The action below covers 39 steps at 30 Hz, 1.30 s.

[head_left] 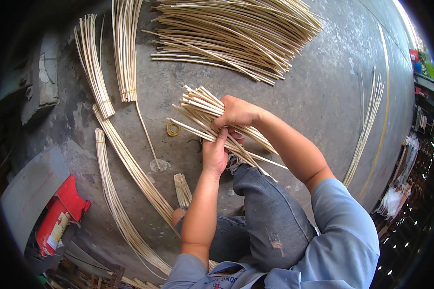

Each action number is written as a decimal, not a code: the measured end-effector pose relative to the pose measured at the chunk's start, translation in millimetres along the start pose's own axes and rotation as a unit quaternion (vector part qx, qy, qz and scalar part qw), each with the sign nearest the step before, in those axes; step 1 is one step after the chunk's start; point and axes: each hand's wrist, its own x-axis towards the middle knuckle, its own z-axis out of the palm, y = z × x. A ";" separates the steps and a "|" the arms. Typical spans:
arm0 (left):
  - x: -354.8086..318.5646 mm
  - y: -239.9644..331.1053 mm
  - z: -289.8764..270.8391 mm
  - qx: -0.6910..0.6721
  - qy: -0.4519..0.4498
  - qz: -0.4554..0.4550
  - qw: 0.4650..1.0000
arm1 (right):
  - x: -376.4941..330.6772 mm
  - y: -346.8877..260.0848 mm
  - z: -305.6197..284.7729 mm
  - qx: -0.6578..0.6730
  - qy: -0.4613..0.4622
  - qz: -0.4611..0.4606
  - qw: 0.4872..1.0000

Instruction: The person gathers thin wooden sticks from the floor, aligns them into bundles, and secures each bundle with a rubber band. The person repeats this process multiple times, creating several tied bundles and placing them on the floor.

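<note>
Both my hands grip a loose bundle of pale rattan-like sticks (197, 108) above the concrete floor, in front of my bent knee. My right hand (238, 113) is wrapped over the bundle's upper side, just behind the near-left stick ends. Below it, my left hand (217, 151) closes round several sticks from underneath, its thumb up along them. A few sticks splay apart from the rest and point down to the right. On the floor beside the bundle lies a small coil of yellow bands (173, 128).
A large loose pile of sticks (236, 33) covers the floor ahead. Tied bundles (125, 58) lie to the left, and a short-looking tied bundle end (182, 185) shows by my left forearm. Thin sticks (369, 123) lie at right. A red object (58, 221) stands at lower left.
</note>
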 end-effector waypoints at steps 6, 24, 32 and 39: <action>-1.9 0.8 -1.4 -0.007 0.026 -0.001 1.000 | 1.6 8.2 -16.0 0.046 0.044 -0.009 0.998; -5.8 5.7 -10.2 0.022 -0.062 -0.072 0.995 | 3.7 -6.4 -0.2 0.039 -0.072 0.053 0.995; -8.4 8.1 -4.5 0.036 -0.038 -0.082 0.995 | 11.1 10.2 -7.0 0.128 -0.096 0.055 0.986; -7.3 5.8 -11.7 0.079 -0.049 -0.115 0.989 | 16.0 28.1 -22.7 0.111 -0.008 0.008 0.994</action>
